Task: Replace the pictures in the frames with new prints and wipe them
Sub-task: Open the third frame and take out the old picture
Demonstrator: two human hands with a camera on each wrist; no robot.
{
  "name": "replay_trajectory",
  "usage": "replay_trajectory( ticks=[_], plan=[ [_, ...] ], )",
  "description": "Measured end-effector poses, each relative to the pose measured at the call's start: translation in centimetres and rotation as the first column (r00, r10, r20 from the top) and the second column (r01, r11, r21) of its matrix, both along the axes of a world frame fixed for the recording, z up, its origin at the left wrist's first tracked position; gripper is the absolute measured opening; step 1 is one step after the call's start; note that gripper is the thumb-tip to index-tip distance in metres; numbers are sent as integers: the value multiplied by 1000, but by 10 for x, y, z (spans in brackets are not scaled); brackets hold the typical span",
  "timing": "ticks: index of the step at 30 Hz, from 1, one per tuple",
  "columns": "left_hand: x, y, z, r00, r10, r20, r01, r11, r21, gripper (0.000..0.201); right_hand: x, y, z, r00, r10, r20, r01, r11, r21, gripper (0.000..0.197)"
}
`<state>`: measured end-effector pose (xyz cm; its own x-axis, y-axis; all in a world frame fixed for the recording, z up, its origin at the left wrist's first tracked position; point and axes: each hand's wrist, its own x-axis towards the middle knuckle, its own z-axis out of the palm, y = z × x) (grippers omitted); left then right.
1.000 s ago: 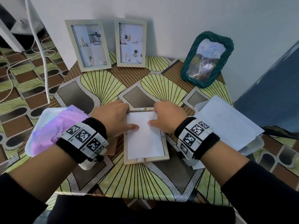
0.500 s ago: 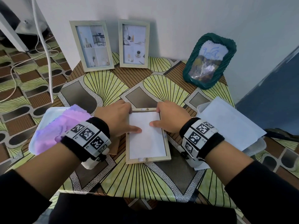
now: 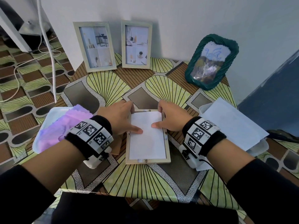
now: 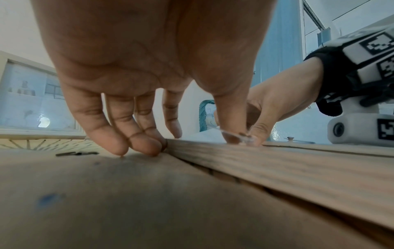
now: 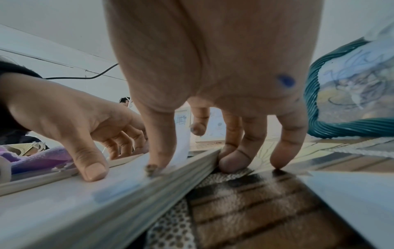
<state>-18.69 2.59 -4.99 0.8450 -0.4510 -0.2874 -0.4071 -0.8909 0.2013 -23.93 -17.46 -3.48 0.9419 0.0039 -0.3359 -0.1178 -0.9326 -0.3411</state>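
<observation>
A light wooden frame [image 3: 148,161] lies face down mid-table with a white print [image 3: 148,143] inside it. My left hand [image 3: 129,120] is at its far left side: the thumb presses on the print and the fingertips [image 4: 140,148] rest against the frame's outer edge. My right hand [image 3: 161,117] mirrors it on the far right side, thumb on the print [image 5: 64,193], middle and ring fingers [image 5: 232,161] against the outer edge, index finger lifted. A brown backing board [image 3: 116,147] lies under my left wrist.
Two pale wooden frames [image 3: 95,46] [image 3: 136,45] and a green woven frame [image 3: 212,62] lean on the wall at the back. A purple cloth [image 3: 64,126] lies in a white tray [image 3: 48,113] on the left. White sheets [image 3: 231,123] lie on a tray at the right.
Both thumbs have slid a little toward me on the print. The hands stay at the frame's far end and the frame has not moved.
</observation>
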Motion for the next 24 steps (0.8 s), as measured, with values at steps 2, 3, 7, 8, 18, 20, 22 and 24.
replay_trajectory(
  ticks=[2, 3, 7, 8, 18, 20, 22, 24],
  plan=[
    [0, 0, 0, 1000, -4, -3, 4, 1000, 0, 69, 0, 0, 1, 1000, 17, 13, -18, 1000, 15, 46],
    [0, 0, 0, 1000, -8, -4, 8, 1000, 2, 69, 0, 0, 1, 999, 26, 22, -26, 1000, 17, 45],
    [-1, 0, 2, 1000, -11, -2, 11, 1000, -3, 71, -2, 0, 1, 997, 44, 64, -45, 999, 9, 44],
    [-2, 0, 2, 1000, -6, 3, 6, 1000, -10, 71, -3, 0, 1, 996, 43, 79, -43, 999, 5, 45],
    [-7, -2, 3, 998, -16, 53, 21, 994, -104, 69, -33, -3, 17, 961, -49, 274, 23, 995, 98, 37],
    [-9, -2, 5, 998, -21, 64, 29, 992, -125, 67, -45, -7, 33, 927, -85, 366, 35, 989, 141, 25],
    [-11, -2, 8, 997, -24, 76, 40, 976, -216, 61, -61, -15, 49, 890, -97, 446, 27, 987, 160, 15],
    [-12, -3, 12, 996, -18, 86, 46, 941, -334, 56, -78, -24, 61, 856, -81, 511, 23, 992, 120, 11]
  ],
)
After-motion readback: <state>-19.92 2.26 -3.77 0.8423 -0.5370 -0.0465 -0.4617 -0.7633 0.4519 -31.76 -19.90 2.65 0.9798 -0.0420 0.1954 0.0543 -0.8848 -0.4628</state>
